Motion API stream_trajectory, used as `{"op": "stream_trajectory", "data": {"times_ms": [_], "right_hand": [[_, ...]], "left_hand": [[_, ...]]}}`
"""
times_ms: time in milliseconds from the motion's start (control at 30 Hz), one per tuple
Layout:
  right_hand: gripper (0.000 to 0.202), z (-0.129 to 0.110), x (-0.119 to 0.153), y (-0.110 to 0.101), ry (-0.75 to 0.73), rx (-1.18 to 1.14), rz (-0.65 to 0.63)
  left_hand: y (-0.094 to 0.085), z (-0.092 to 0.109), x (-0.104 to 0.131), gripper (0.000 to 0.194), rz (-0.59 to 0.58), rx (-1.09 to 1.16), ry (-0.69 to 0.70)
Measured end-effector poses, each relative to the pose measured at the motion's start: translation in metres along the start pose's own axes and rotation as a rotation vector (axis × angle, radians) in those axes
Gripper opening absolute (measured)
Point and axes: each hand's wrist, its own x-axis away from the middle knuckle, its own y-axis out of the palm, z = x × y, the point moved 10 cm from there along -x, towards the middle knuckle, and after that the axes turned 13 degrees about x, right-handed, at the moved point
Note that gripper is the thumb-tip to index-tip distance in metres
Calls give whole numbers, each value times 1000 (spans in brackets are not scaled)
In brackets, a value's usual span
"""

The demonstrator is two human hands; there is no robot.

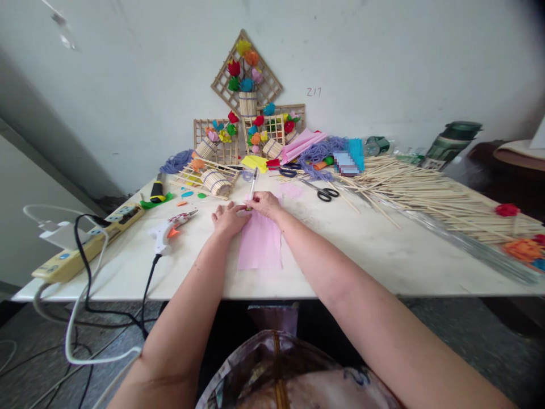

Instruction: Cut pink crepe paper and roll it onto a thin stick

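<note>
A sheet of pink crepe paper (260, 245) lies flat on the white table in front of me. My right hand (264, 203) is closed around a slim pen (254, 180), held nearly upright with its lower end at the paper's upper part. On the paper's left edge rests my left hand (230, 218), fingers spread and pressing down close to the pen. A small greenish piece (248, 208) shows between the two hands; its shape is mostly hidden.
To the left are a white glue gun (162, 236), a yellow power strip (91, 244) and a utility knife (157, 190). Black scissors (327, 194) and many wooden sticks (409, 182) lie to the right. Behind stand lattice panels (268, 85) with paper flowers.
</note>
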Motion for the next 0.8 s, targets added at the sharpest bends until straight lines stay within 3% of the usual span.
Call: {"op": "stream_trajectory", "data": {"times_ms": [800], "right_hand": [[36,-3,0,2,-20,-19,-9]], "left_hand": [[-2,3,1,53,12,-14,25]]}}
